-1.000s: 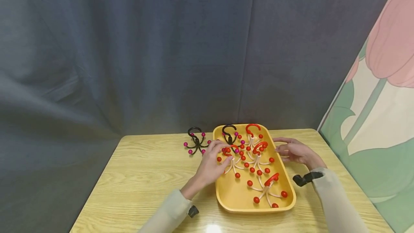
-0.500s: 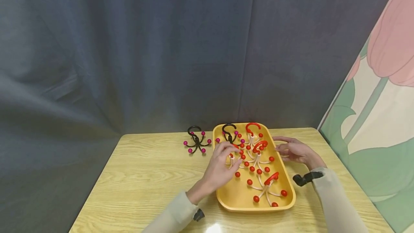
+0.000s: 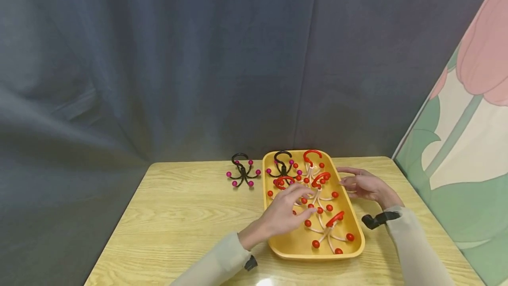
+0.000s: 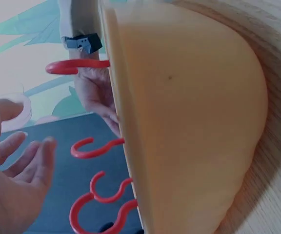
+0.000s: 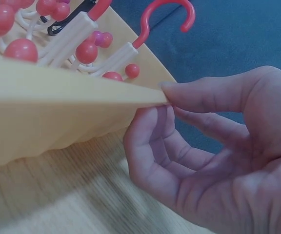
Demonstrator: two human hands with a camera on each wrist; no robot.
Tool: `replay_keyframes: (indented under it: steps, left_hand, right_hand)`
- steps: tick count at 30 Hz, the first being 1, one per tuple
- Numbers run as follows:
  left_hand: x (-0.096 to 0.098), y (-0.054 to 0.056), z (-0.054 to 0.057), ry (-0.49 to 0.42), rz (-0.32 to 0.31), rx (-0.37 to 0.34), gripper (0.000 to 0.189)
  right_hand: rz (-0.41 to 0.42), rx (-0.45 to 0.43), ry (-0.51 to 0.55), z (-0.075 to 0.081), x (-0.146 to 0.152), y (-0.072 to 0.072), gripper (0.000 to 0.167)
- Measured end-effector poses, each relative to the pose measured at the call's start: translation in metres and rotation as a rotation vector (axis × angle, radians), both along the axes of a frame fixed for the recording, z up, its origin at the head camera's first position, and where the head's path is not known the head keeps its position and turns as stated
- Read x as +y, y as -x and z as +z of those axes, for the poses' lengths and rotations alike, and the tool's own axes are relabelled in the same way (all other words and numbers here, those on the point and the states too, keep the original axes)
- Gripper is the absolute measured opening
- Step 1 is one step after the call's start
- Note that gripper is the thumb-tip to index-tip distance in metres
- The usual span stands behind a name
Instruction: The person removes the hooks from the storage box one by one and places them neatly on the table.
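A yellow tray (image 3: 279,245) holds several multi-arm hanging hooks, mostly red-and-white ones with red ball tips, such as the front one (image 3: 335,219). A black hook (image 3: 283,170) with magenta balls lies at the tray's back left. My left hand (image 3: 283,215) hovers over the tray's middle, fingers apart and holding nothing; it partly covers the left red-and-white hook (image 3: 283,179). In the left wrist view, that hand (image 4: 18,180) is beside the tray's rim and the red hook tops. My right hand (image 3: 367,187) pinches the tray's right rim between thumb and fingers, clearest in the right wrist view.
Another black hook (image 3: 243,172) with magenta balls lies on the wooden table (image 3: 178,215), left of the tray. A dark curtain (image 3: 222,78) hangs behind the table, and a tulip-patterned panel (image 3: 468,167) stands along the right side.
My left hand has moved rightward and slightly nearer over the tray, uncovering the black hook and the left red hook top. My right hand stays at the rim. The hooks keep their places.
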State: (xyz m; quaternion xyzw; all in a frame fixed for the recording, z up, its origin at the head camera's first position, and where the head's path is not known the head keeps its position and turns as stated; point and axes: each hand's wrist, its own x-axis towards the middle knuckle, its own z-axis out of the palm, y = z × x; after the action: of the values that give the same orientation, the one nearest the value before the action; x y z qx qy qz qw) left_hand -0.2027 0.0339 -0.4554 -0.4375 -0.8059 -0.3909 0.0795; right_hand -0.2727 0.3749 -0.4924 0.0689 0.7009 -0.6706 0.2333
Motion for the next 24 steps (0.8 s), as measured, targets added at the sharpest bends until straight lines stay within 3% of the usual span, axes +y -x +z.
replay_keyframes:
  steps: [8,15,24]
  left_hand:
    - [0.009,-0.005,-0.001,0.167,-0.041,-0.084,0.057]
    - [0.014,-0.003,-0.003,0.174,-0.092,-0.093,0.058]
    - [0.009,0.006,0.007,0.136,-0.065,-0.177,0.059]
  right_hand:
    - [0.015,0.005,0.018,0.002,-0.002,0.001,0.067]
    - [0.007,-0.005,-0.018,0.004,-0.003,-0.001,0.066]
    - [0.027,0.001,0.005,0.002,-0.001,0.001,0.069]
